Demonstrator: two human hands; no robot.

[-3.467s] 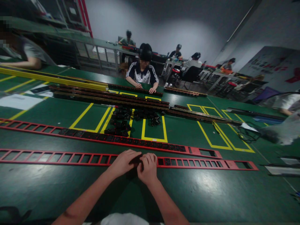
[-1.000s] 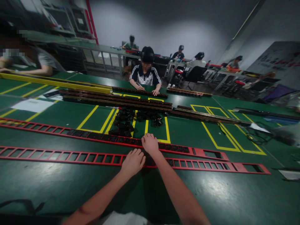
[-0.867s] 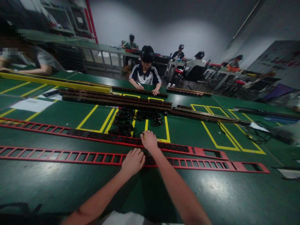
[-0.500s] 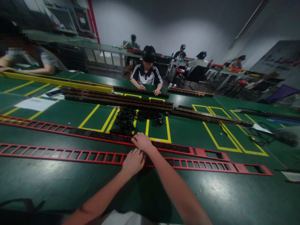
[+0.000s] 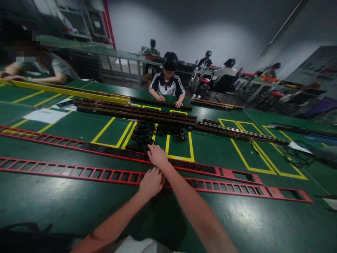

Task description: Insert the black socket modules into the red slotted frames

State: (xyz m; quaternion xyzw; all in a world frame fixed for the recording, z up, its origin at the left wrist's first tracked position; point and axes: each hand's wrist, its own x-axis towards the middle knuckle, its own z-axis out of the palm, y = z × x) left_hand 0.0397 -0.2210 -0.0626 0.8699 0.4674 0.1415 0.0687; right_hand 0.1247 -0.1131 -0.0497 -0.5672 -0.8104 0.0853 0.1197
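Observation:
My left hand is closed, its fingers bent down over the nearer red slotted frame; whatever lies under the fingertips is hidden. Just beyond it, my right hand reaches across the farther red slotted frame, fingers partly spread beside a pile of small black parts. No part shows clearly in that hand. Black square socket-like inserts fill a stretch of the farther frame. Near my right forearm, one black insert sits in the nearer frame, where many slots are open.
Long dark metal rails lie behind the pile, and a yellow rail lies far left. White paper and cables rest on the green table. A co-worker sits opposite; another person is at left.
My right hand has shifted slightly away from me and left, toward the black parts. My left hand stays at the nearer frame. The whole view has swung a little.

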